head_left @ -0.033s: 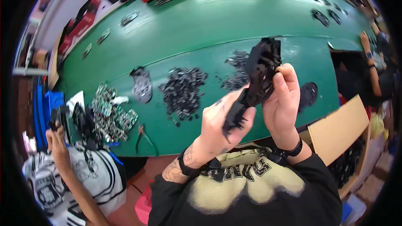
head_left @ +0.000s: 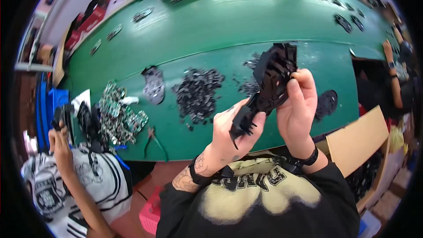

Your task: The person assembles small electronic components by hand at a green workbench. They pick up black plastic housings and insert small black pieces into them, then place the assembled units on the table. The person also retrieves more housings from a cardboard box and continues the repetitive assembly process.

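My left hand (head_left: pixel 231 130) is closed round the lower end of a black plastic shell (head_left: pixel 274 77), which has a curved outline and a ribbed inner side. A narrower black part with prongs (head_left: pixel 243 121) sticks out of that hand; whether it is joined to the shell I cannot tell. With thumb and fingertips, my right hand (head_left: pixel 298 101) pinches the shell's right edge. The shell is held tilted above the green table (head_left: pixel 185 53). Behind it lies a heap of small black pieces (head_left: pixel 250 86), partly hidden.
Left of my hands are a larger black heap (head_left: pixel 198 94), a flat black base (head_left: pixel 153 86), circuit boards (head_left: pixel 119 112) and green-handled pliers (head_left: pixel 153 143). Another base (head_left: pixel 327 103) lies right, near a cardboard box (head_left: pixel 359 141). Co-workers' hands (head_left: pixel 61 145) show at both sides.
The view has shifted slightly, so the table's things sit a little further right. My left hand and the shell's lower end have tilted a little; both hands keep their hold.
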Action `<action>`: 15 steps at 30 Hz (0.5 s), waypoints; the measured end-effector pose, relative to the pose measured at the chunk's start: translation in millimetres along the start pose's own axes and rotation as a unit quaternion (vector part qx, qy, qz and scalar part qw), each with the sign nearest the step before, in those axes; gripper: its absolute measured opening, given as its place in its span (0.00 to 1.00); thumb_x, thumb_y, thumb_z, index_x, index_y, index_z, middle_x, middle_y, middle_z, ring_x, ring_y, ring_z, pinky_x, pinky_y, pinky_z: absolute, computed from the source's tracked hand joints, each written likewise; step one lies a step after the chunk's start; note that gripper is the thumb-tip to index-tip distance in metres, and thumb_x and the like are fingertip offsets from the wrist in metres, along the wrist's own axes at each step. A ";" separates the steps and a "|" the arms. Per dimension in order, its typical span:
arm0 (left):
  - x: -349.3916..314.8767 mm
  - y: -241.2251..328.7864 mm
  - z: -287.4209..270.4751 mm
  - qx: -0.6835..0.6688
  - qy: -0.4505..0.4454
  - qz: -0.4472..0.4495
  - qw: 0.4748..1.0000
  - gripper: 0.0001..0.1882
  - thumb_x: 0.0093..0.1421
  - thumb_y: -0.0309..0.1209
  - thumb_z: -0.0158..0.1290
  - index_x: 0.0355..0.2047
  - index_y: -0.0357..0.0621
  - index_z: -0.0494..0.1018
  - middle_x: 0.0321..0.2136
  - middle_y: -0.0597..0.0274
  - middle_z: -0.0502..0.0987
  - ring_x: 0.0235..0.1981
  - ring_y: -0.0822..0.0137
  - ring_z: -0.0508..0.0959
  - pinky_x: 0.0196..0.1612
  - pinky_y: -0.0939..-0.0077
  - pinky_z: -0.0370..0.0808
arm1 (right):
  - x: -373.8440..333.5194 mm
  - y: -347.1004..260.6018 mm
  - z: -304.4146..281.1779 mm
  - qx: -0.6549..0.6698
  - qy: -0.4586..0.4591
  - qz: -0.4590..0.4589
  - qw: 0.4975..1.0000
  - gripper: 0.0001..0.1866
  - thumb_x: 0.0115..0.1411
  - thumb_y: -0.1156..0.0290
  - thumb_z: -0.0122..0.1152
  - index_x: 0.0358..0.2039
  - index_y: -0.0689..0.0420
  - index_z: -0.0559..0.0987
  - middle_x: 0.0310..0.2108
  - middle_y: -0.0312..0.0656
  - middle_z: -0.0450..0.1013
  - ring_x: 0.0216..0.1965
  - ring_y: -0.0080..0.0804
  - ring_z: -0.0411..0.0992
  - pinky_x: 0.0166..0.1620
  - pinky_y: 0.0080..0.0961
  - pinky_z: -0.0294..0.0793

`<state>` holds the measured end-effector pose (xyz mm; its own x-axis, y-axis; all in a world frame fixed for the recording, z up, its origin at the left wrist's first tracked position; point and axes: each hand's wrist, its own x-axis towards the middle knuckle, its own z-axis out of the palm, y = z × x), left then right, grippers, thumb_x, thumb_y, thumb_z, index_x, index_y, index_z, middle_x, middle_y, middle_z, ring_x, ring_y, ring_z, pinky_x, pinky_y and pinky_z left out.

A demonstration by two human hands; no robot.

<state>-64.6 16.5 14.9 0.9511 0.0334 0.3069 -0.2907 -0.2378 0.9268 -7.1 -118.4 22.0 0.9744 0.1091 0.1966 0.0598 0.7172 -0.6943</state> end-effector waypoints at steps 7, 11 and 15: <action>-37.8 3.6 -45.6 0.263 0.137 0.058 0.953 0.16 0.57 0.23 0.56 0.45 0.30 0.73 0.25 0.59 0.78 0.22 0.68 0.77 0.25 0.75 0.70 | -14.9 29.6 23.8 -0.221 -0.094 -0.194 0.951 0.09 0.57 0.84 0.55 0.35 0.58 0.66 0.42 0.50 0.65 0.37 0.32 0.70 0.43 0.28 0.74; -41.0 10.5 -70.5 -0.145 0.220 -0.100 0.959 0.11 0.59 0.22 0.52 0.41 0.33 0.75 0.36 0.58 0.79 0.36 0.65 0.78 0.43 0.72 0.73 | -15.5 24.3 37.7 -0.085 -0.185 -0.164 0.965 0.11 0.58 0.79 0.59 0.33 0.58 0.64 0.36 0.47 0.63 0.28 0.42 0.76 0.29 0.32 0.82; -44.8 16.9 -77.7 -0.173 0.214 -0.107 0.955 0.13 0.55 0.25 0.50 0.39 0.30 0.74 0.35 0.52 0.79 0.36 0.63 0.79 0.42 0.70 0.76 | -9.5 16.9 40.9 0.228 -0.082 0.197 0.950 0.12 0.63 0.69 0.55 0.40 0.60 0.65 0.39 0.41 0.60 0.33 0.32 0.71 0.36 0.28 0.79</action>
<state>-120.3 86.4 33.6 0.8847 0.4564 0.0944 -0.1821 0.1520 0.9715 -24.2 -79.1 36.7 0.8527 0.5094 0.1156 -0.4385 0.8183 -0.3716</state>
